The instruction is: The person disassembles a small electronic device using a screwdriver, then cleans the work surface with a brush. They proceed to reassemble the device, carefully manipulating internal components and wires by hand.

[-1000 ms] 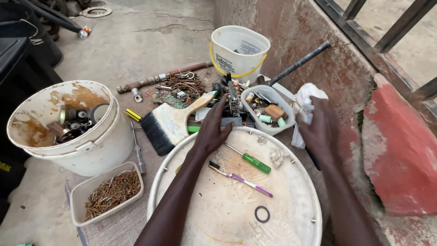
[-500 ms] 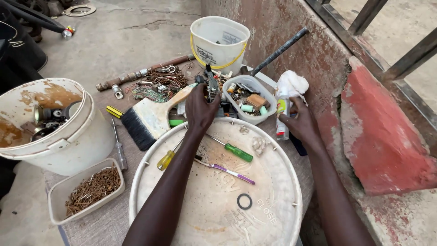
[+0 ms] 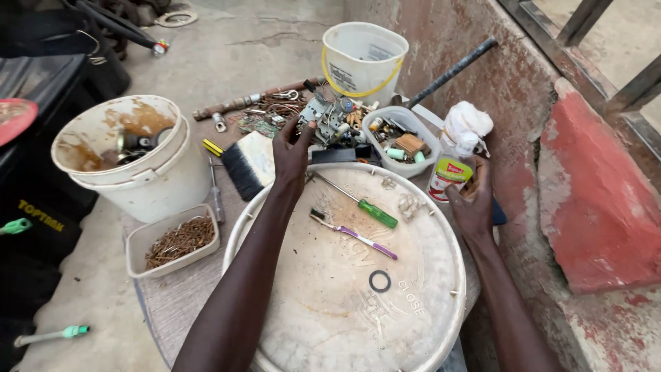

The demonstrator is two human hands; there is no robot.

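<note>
Now the right hand (image 3: 474,201) has wrapped around the small bottle (image 3: 451,173) beside the big round lid (image 3: 413,303); left hand (image 3: 292,148) reaches past its far rim, fingers open, touching the metal gadget (image 3: 329,118).

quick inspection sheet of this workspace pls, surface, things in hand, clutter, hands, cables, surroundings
surface: round white lid used as a worktop, stained.
job's things: small metal mechanism at the left hand; white bottle at the right hand.
clutter: green-handled screwdriver, toothbrush, black ring, paintbrush, tray of nails, tub of small parts.
hands: left hand fingers on the mechanism; right hand touching the bottle.
cables: nothing seen.
surroundings: two white buckets, red-stained wall, concrete floor.
</note>
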